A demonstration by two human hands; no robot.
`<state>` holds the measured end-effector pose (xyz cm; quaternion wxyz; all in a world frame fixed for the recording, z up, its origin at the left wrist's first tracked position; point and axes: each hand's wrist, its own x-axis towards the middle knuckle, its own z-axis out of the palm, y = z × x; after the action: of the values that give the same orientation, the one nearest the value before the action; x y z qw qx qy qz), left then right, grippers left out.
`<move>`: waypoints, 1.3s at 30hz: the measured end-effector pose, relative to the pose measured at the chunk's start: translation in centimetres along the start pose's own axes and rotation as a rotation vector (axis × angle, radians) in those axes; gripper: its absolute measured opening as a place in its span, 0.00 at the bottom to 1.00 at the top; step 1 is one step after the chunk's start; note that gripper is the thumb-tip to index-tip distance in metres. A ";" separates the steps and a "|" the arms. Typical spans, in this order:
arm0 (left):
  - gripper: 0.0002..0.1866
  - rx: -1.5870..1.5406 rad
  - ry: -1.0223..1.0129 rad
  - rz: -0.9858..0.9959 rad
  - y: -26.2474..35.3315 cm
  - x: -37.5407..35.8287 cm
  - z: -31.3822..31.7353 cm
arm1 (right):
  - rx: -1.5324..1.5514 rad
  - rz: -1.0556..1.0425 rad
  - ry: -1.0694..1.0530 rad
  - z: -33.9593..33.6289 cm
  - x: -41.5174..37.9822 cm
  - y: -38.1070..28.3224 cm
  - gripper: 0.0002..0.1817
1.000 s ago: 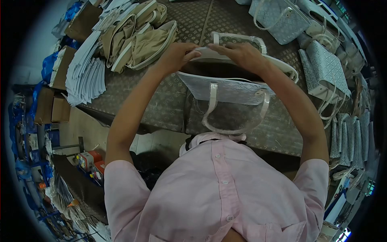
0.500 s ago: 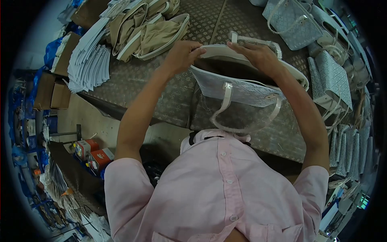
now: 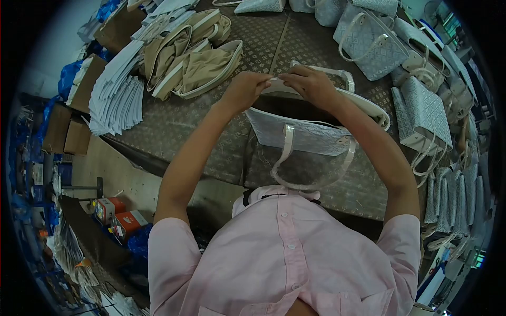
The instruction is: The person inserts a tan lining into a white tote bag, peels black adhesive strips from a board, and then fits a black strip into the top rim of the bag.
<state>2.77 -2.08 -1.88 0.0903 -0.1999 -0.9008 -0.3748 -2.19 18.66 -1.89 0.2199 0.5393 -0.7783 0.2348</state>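
A pale patterned handbag (image 3: 311, 138) stands on the table in front of me, its mouth gaping and its dark lining visible. One strap handle (image 3: 284, 158) hangs down toward me; the other handle (image 3: 345, 79) lies on the far side. At the far left part of the rim, my left hand (image 3: 246, 90) pinches the edge between thumb and fingers. My right hand (image 3: 311, 87) grips the same far rim just beside it, fingertips close to those of the left. The inside of the bag is too dark to make out.
Tan fabric linings (image 3: 205, 63) with white edging and a fanned stack of white sheets (image 3: 118, 100) lie at the left of the table (image 3: 205, 137). More patterned handbags (image 3: 369, 45) stand at the right. Folded silvery pieces (image 3: 448, 200) hang or lie along the right edge.
My right hand has moved left along the rim toward my left hand, and its fingers have closed on the edge. The whole view has shifted slightly.
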 end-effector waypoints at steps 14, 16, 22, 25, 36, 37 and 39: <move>0.10 0.045 0.019 -0.060 0.4 -0.2 0.4 | -0.002 -0.099 -0.018 1.8 1.7 0.8 0.06; 0.10 0.046 0.039 -0.077 0.2 -0.9 -0.4 | 0.005 -0.083 0.010 1.5 1.4 0.3 0.06; 0.12 -0.020 0.168 -0.218 -0.7 -3.6 -0.4 | -0.059 -0.130 0.004 2.1 2.1 -0.1 0.05; 0.13 0.120 0.202 -0.239 -0.1 -3.5 0.0 | -0.068 -0.139 -0.030 3.1 2.5 0.5 0.07; 0.11 0.008 0.421 -0.143 0.2 -3.6 1.0 | 0.074 0.007 -0.100 3.7 2.8 -0.4 0.06; 0.11 0.007 0.411 -0.141 0.2 -3.6 0.8 | 0.078 0.001 -0.137 3.7 2.8 -0.3 0.06; 0.11 0.074 0.246 -0.143 0.2 -3.3 -0.2 | 0.079 0.016 -0.194 4.0 2.9 0.1 0.07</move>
<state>5.84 -3.00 -2.63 0.1802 -0.0844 -0.9081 -0.3683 -3.57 14.11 -3.30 0.1201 0.5613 -0.7905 0.2136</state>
